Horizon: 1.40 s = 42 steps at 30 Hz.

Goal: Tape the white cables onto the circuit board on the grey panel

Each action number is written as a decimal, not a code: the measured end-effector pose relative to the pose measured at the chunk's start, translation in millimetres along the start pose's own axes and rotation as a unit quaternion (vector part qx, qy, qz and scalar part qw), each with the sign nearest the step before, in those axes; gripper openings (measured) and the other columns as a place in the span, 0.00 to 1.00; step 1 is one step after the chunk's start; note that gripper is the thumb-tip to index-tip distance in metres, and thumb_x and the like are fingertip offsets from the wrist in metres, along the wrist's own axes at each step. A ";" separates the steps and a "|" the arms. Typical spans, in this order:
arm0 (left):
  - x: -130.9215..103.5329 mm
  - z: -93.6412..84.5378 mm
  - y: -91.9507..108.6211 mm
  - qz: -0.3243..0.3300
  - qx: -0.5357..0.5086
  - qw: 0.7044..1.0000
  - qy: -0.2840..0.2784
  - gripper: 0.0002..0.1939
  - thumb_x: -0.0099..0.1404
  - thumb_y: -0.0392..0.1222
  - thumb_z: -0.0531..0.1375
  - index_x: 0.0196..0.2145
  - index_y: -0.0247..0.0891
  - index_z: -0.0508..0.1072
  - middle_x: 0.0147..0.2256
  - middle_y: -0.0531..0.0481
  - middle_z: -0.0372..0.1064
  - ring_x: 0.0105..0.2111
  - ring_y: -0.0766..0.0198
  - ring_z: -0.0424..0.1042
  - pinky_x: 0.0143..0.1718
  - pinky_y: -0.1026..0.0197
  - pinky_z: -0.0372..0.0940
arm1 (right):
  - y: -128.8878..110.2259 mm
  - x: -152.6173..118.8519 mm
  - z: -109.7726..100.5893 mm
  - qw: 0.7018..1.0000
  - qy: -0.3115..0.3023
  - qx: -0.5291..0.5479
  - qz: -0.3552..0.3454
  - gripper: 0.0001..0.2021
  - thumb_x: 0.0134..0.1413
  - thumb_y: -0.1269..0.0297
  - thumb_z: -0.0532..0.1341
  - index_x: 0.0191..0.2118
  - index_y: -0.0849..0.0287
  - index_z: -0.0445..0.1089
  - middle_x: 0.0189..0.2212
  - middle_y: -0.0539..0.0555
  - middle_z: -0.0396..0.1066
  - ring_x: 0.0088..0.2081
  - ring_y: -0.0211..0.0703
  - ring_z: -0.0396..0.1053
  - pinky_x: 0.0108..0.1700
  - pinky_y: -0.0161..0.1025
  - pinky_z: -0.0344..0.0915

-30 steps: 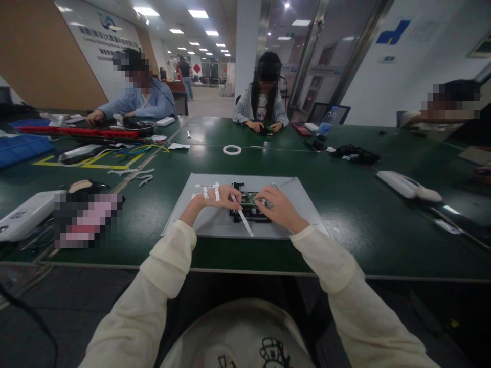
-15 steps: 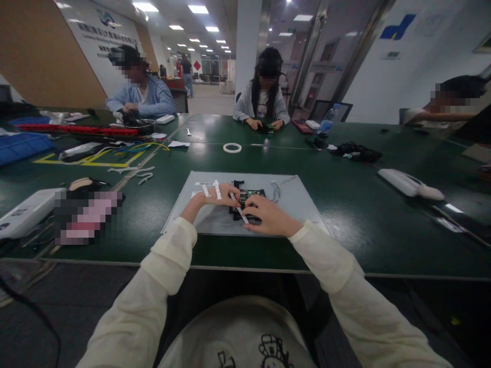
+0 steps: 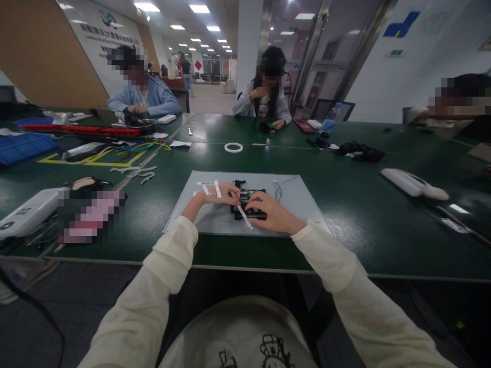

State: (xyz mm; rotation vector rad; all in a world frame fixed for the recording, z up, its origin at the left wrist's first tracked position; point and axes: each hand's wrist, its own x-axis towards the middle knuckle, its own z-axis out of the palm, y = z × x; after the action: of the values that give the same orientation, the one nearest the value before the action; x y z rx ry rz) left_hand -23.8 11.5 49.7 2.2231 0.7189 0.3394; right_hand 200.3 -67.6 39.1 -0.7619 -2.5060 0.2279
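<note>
A black device with a green circuit board [image 3: 250, 195] lies on a light grey panel [image 3: 303, 204]. My left hand [image 3: 220, 194] is at its left side, closed on a narrow strip of white tape [image 3: 244, 216]. This strip slants down across the device's front, its lower end hanging loose. More short pieces of white tape [image 3: 218, 188] are stuck to the back of that hand. My right hand [image 3: 274, 212] curls round the right side of the device, thumb in front and fingers above, partly covering the board.
Beyond the panel lies a white tape roll [image 3: 233, 147]. To the left are a white box-shaped device [image 3: 32, 212], a computer mouse [image 3: 88, 184] and a blue tray [image 3: 26, 148]. A long white device [image 3: 406, 182] lies right. Co-workers sit across the table.
My right hand has shifted slightly right, off the strip's lower end and onto the device's side. My left hand stays with the strip. The person opposite has raised a hand to the face.
</note>
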 end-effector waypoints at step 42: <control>0.6 1.0 0.3 -0.026 -0.026 0.999 0.024 0.12 0.57 0.47 0.59 0.27 0.32 0.70 0.21 0.55 0.64 0.22 0.69 0.62 0.24 0.67 0.55 | 5.0 1.7 10.0 0.996 0.015 0.024 -0.085 0.07 0.55 0.68 0.59 0.37 0.56 0.75 0.41 0.55 0.71 0.43 0.42 0.67 0.46 0.43 0.65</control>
State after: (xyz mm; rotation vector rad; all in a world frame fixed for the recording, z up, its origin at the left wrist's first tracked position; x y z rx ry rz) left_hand -22.8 11.0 49.2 2.1501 0.7835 0.3814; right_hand 196.3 -62.6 29.8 -0.5262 -2.5111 0.2145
